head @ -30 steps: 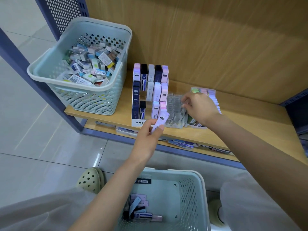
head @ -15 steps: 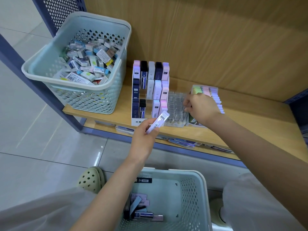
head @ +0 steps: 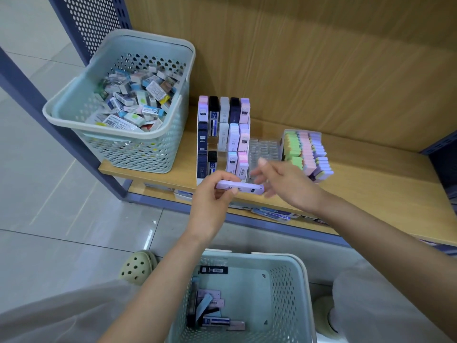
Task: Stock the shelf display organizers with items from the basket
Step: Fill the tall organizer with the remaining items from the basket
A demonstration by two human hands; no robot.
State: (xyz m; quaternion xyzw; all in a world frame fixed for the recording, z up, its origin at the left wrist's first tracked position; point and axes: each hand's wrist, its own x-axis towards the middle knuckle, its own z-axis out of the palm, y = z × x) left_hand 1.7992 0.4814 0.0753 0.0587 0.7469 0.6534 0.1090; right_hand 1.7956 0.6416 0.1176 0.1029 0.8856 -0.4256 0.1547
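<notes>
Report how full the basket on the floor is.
Nearly empty: the basket shows its bare floor, with only a few slim cases lying at its left side.

Clog [head: 138,267]: pale green, holed, on the floor.
Floor [head: 49,194]: glossy grey tiles.
Back panel [head: 321,58]: wood-grain.
Side panel [head: 91,18]: blue, perforated.

Wooden shelf [head: 371,184] bears a basket [head: 116,131], tiered organizer [head: 223,137] and pastel packs [head: 306,149].

Bright, even indoor light, with soft shadows on the wooden back panel [head: 321,58]. Glare glints on the floor [head: 153,222]. Motion blurs the right hand [head: 284,184], and the edges bow outward.
</notes>
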